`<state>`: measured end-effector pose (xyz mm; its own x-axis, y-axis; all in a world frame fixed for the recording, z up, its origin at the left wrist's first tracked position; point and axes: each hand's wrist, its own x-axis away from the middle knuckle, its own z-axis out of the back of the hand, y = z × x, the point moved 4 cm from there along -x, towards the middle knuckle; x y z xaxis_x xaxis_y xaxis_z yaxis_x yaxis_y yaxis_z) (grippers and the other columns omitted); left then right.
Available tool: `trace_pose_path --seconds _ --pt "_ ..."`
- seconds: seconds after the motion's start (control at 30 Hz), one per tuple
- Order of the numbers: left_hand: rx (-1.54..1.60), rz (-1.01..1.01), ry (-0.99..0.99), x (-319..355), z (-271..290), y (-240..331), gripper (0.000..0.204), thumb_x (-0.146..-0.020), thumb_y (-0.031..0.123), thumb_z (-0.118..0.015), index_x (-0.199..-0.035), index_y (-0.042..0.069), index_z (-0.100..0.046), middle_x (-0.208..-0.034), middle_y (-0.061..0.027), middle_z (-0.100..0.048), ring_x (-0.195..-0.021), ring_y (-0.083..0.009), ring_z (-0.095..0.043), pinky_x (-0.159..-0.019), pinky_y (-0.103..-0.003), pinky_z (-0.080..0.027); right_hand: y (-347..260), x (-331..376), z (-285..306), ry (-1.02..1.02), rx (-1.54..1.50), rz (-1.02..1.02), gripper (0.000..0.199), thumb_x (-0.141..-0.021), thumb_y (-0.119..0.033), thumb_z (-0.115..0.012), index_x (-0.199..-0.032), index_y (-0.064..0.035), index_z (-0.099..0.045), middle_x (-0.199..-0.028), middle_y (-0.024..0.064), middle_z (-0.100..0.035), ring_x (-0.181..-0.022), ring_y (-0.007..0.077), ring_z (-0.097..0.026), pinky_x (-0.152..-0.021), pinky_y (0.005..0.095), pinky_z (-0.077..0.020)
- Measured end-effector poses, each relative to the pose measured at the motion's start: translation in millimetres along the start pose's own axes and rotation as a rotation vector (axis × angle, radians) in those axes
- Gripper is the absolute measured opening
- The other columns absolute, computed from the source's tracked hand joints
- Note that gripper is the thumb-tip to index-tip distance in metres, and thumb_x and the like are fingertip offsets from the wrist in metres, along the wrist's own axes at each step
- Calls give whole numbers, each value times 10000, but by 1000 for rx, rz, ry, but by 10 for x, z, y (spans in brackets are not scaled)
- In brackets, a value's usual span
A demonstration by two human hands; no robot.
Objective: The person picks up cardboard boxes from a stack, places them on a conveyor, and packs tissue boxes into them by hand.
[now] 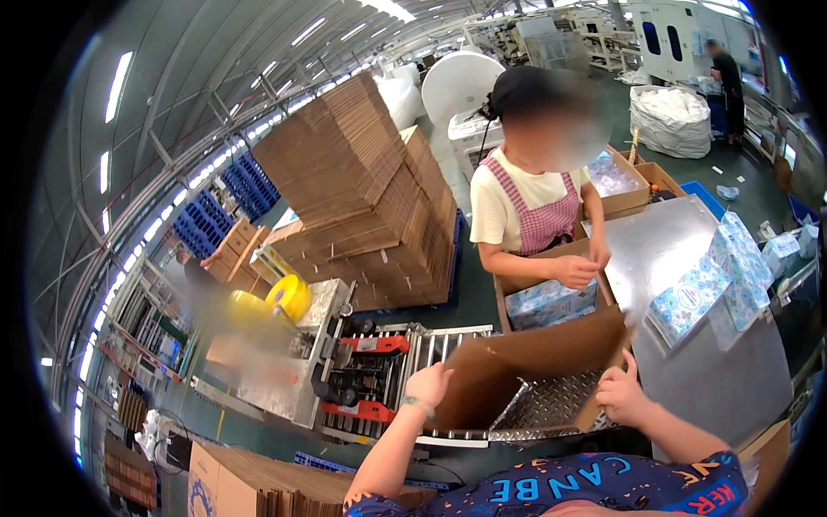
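Between my hands stands a brown cardboard box (pixel 534 353), its walls spread and the diamond-plate metal (pixel 551 401) showing through it. My left hand (pixel 428 385), with a band at the wrist, is closed on the box's left edge. At the right, my right hand (pixel 622 396) grips the near right panel, its index finger pointing up along the cardboard. Just beyond, another open carton (pixel 508 289) holds light-blue printed packs (pixel 551 303). A co-worker in a checked apron (pixel 547 211) has both hands together over that carton.
A roller conveyor (pixel 431 345) with red-sided machinery runs off to the left, near yellow tape rolls (pixel 289 297). Tall stacks of flat cardboard (pixel 362 189) stand behind it. On the right, a metal table (pixel 741 370) bears blue packs (pixel 689 297). Folded cartons (pixel 233 482) sit at lower left.
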<state>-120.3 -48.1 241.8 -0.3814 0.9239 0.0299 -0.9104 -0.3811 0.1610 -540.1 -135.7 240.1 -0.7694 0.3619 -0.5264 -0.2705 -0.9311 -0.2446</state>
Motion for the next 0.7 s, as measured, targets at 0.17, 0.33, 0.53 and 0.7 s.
trace_pose_path --seconds 0.17,0.33,0.53,0.7 --pt "199 157 141 59 -441 258 387 -1006 329 -513 -1022 -48 -595 -923 -293 -690 -890 -494 -664 -824 -567 -532 427 65 353 -533 -132 261 55 -688 -104 -689 -699 -128 -641 -786 -6 -612 -1007 218 -605 -1124 755 -206" --pt "540 -134 -288 155 -793 2154 459 -1058 421 -412 -1132 0 -582 -979 -298 -679 -910 -471 -659 -825 -548 -509 499 164 -39 -997 -15 360 167 -792 -171 -641 -882 -77 -745 -838 100 -678 -1054 297 -601 -1045 860 -192" --pt "76 -853 -699 548 -2096 2076 754 -956 376 -617 -1523 -16 -313 -1628 -250 -214 -1528 -361 -201 -1230 -463 -227 1102 885 -1183 -1439 164 265 598 -750 -428 -678 -1256 -109 -664 -1297 146 -611 -1342 320 -461 -1136 746 -81" --pt "-379 -891 -676 649 -2046 1965 984 -886 503 -646 -1583 -10 -177 -1662 -217 -157 -1546 -332 -167 -1219 -522 -216 767 -253 -557 -370 -169 485 696 -746 -381 -782 -1323 -59 -563 -1384 154 -540 -1331 356 -473 -1077 596 -359"
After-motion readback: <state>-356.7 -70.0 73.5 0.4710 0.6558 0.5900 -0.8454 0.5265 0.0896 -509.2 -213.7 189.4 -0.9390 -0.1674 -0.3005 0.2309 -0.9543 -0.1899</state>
